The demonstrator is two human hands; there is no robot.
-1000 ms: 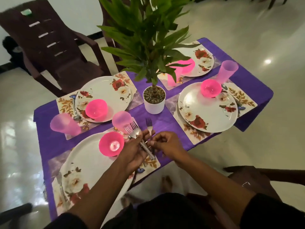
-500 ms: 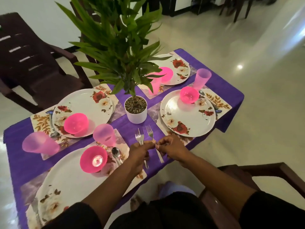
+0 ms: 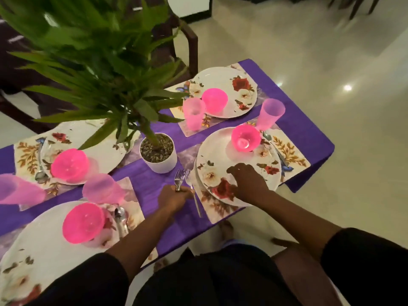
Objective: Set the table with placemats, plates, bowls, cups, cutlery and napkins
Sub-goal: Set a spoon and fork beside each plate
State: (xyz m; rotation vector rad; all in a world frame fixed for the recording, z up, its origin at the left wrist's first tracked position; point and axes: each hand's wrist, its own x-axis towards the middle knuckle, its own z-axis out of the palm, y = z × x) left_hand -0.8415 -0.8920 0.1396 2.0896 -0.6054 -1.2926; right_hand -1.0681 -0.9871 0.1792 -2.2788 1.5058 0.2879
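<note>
My left hand (image 3: 174, 196) grips a bunch of forks (image 3: 179, 178) with their tines pointing away from me. One single fork (image 3: 194, 196) lies on the floral placemat (image 3: 217, 209), just left of the near right plate (image 3: 229, 164). On that plate's near rim rests my right hand (image 3: 248, 184), fingers spread. A pink bowl (image 3: 245, 138) sits on the same plate, a pink cup (image 3: 268, 114) stands beyond it, and a spoon (image 3: 273, 146) lies to its right. Three other settings with plates, pink bowls and pink cups lie on the purple tablecloth (image 3: 152, 186).
A potted plant in a white pot (image 3: 159, 159) stands mid-table, and its leaves hide part of the far left plate (image 3: 103, 146). Dark chairs (image 3: 176, 38) stand behind the table. Shiny floor runs along the right side. A brown chair arm (image 3: 284, 241) is near my knees.
My right hand has let go of one fork, which now lies beside the right plate, and moved onto that plate's rim. The view has shifted right and closer.
</note>
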